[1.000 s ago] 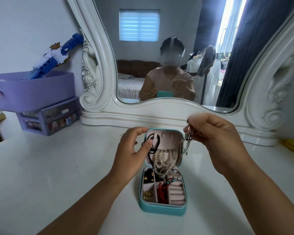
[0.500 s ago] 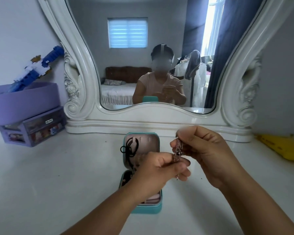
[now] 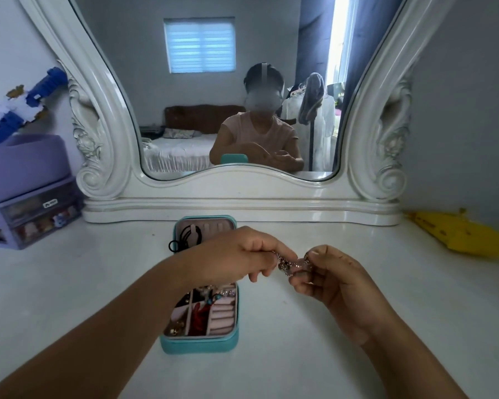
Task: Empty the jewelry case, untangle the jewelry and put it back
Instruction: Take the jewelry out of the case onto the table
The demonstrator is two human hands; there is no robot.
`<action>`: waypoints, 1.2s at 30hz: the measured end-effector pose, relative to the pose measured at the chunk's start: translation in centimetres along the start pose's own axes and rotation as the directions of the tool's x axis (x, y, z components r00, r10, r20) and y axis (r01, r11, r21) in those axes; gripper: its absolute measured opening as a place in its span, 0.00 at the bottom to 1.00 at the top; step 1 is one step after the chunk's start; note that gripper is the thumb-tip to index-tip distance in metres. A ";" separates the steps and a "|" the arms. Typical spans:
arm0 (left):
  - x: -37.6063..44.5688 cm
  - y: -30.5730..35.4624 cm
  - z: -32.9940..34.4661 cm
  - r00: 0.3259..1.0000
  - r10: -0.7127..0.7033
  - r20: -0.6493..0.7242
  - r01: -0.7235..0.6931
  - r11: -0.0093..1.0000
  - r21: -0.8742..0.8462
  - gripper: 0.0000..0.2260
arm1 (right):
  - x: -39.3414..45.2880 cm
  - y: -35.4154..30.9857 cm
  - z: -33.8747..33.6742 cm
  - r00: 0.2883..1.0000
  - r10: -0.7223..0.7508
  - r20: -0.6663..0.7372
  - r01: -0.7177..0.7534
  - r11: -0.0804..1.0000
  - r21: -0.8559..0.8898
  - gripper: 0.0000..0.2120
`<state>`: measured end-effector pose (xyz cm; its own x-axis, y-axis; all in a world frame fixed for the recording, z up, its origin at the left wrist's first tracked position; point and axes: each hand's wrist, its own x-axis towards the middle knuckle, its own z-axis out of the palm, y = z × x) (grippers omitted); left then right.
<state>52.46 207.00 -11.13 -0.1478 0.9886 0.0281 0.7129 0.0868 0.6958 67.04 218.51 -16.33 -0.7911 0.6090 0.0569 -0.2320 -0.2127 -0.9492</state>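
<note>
A teal jewelry case [image 3: 198,342] stands open on the white dresser top [image 3: 69,298], its lid [image 3: 206,223] upright toward the mirror [image 3: 213,110]. The pink-lined base is split into small compartments: ring rolls [image 3: 221,315] fill the right side, something red [image 3: 200,313] lies in a middle section, small gold-toned pieces [image 3: 175,328] sit in the near left corner, and a beaded piece with a blue bead [image 3: 216,296] lies across the far section. A black cord [image 3: 182,239] hangs from the lid's inner face and loops out over its left edge. The left forearm crosses over the middle of the case and hides that part.

Both hands are raised above the dresser, just right of the case. The left hand [image 3: 239,254] and the right hand [image 3: 329,276] sit close together, each pinching 1 end of a silver chain [image 3: 290,263] bunched between the fingertips. The chain is clear of the case and does not touch the surface.

The dresser top is bare in front of the case, to its left and under the hands, with open room on both sides. At the back, the mirror's carved white frame [image 3: 242,208] closes off the surface just behind the lid. At the far left stands a purple drawer unit [image 3: 35,214] with a purple basket [image 3: 20,165] on top holding a blue and white toy [image 3: 20,105]. A yellow object [image 3: 461,234] lies at the far right edge. Both are well apart from the hands.
</note>
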 end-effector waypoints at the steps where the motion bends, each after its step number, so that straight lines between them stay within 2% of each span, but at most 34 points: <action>1: 0.2 0.1 0.0 1.000 -0.001 0.003 0.001 0.999 0.033 0.14 | 0.0 0.1 -0.1 1.000 0.014 0.004 -0.015 0.999 0.028 0.07; 3: 0.5 0.0 0.2 0.999 0.019 -0.030 -0.017 0.998 0.056 0.13 | 0.1 0.2 -0.2 1.000 0.005 0.023 -0.006 0.999 0.040 0.04; 6: 1.0 0.3 1.0 0.989 0.067 -0.129 -0.064 0.998 0.029 0.06 | -0.1 0.1 -0.3 0.996 -0.067 0.051 0.066 0.998 0.022 0.05; 9: 1.6 -0.2 1.9 0.970 0.084 -0.229 -0.088 0.996 -0.006 0.12 | -0.3 0.1 -0.4 0.990 -0.132 0.053 0.132 0.991 0.001 0.04; 11: 1.8 -0.5 2.2 0.956 0.085 -0.281 -0.103 0.993 -0.049 0.10 | -0.2 0.2 -0.5 0.990 -0.135 0.049 0.135 0.991 0.006 0.03; 13: 1.9 -0.7 2.1 0.950 0.091 -0.299 -0.125 0.987 -0.097 0.06 | -0.1 0.2 -0.7 0.990 -0.132 0.042 0.131 0.991 0.028 0.08; 16: 2.0 -0.6 1.8 0.939 0.085 -0.333 -0.143 0.978 -0.155 0.07 | 0.1 0.2 -0.8 0.989 -0.151 0.007 0.150 0.988 0.045 0.10; 18: 2.1 -0.6 1.5 0.944 0.026 -0.328 -0.114 0.960 -0.254 0.09 | 0.2 0.2 -0.9 0.987 -0.161 0.011 0.160 0.986 0.044 0.14; 21: 2.2 -0.3 1.6 0.972 -0.008 -0.234 -0.101 0.886 -0.452 0.13 | 0.4 0.4 -1.0 0.986 -0.157 0.059 0.152 0.986 0.074 0.15; 24: 2.2 0.2 1.8 0.981 0.012 -0.192 -0.129 0.780 -0.612 0.10 | 0.3 0.0 -0.7 0.990 -0.113 0.084 0.098 0.982 0.162 0.09; 26: 2.3 0.5 1.6 0.973 -0.019 -0.228 -0.130 0.775 -0.618 0.09 | 0.1 -0.2 -0.5 0.993 -0.080 0.088 0.062 0.979 0.194 0.06; 30: 2.6 0.7 1.1 0.952 -0.071 -0.297 -0.122 0.802 -0.584 0.09 | 0.0 -0.2 -0.5 0.994 -0.083 0.065 0.076 0.991 0.106 0.06; 34: 2.9 0.6 0.4 0.931 -0.115 -0.347 -0.102 0.830 -0.548 0.17 | -0.2 -0.2 -0.8 0.992 -0.115 0.050 0.114 0.993 0.021 0.04; 36: 3.0 0.8 0.0 0.932 -0.164 -0.322 -0.074 0.787 -0.613 0.18 | -0.2 -0.1 -0.8 0.991 -0.120 0.053 0.121 0.993 0.001 0.04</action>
<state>52.63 210.01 -10.48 -0.4754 0.8680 0.1434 0.1514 -0.0799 0.9852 67.70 219.00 -16.46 -0.7861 0.5892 0.1870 -0.3260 -0.1382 -0.9352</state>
